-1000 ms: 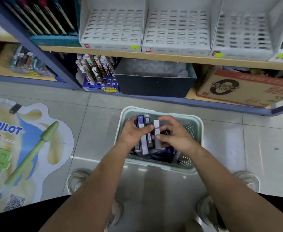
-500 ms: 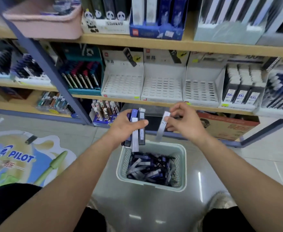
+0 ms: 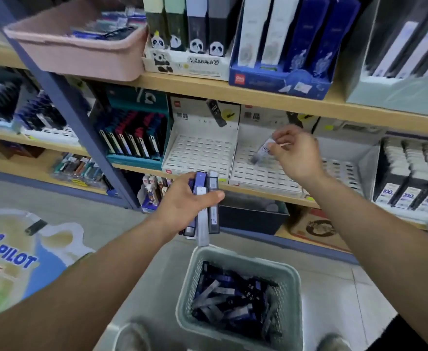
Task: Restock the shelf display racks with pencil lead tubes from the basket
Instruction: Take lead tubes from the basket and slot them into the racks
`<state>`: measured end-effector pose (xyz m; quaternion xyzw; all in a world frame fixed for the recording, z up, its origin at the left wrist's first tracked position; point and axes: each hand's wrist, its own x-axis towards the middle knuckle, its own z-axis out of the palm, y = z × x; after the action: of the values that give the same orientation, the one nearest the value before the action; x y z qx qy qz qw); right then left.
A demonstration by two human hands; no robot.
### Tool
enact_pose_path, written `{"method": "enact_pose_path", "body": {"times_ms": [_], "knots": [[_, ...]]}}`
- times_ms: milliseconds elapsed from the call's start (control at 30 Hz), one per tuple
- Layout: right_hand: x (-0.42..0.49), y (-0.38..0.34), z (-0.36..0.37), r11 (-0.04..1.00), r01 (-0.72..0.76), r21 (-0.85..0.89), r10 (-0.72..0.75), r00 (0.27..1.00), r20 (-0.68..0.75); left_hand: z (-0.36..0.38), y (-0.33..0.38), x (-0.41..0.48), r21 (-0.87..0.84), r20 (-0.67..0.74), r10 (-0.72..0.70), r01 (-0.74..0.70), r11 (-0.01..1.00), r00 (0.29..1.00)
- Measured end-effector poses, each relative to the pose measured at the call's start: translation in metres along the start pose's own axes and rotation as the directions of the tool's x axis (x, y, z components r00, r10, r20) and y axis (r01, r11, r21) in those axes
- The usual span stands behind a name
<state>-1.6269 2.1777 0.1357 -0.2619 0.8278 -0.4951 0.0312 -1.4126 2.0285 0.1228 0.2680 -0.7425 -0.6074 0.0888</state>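
Pinching a tube (image 3: 263,151) in right hand (image 3: 296,153).

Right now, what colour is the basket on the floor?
The basket is pale grey-green, seen in the head view.

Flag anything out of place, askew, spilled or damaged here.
Nothing spilled or damaged. The white racks stand empty, which fits restocking. Tubes lie jumbled in the basket. The right hand pinches one tube, tilted, near the middle rack; the left hand grips a bundle.
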Motion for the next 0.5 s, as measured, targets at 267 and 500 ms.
{"method": "enact_pose_path", "body": {"times_ms": [267,500], "knots": [[0.053,0.023,0.044,0.999,0.042,0.003,-0.041,0.998,-0.056,-0.014,-0.007,0.021,-0.083,-0.012,-0.026,0.025,0.996,1.000],[0.064,0.025,0.044,0.993,0.049,-0.108,-0.058,0.995,-0.081,-0.007,-0.007,0.024,-0.078,-0.013,-0.054,0.052,0.996,0.998]]}}
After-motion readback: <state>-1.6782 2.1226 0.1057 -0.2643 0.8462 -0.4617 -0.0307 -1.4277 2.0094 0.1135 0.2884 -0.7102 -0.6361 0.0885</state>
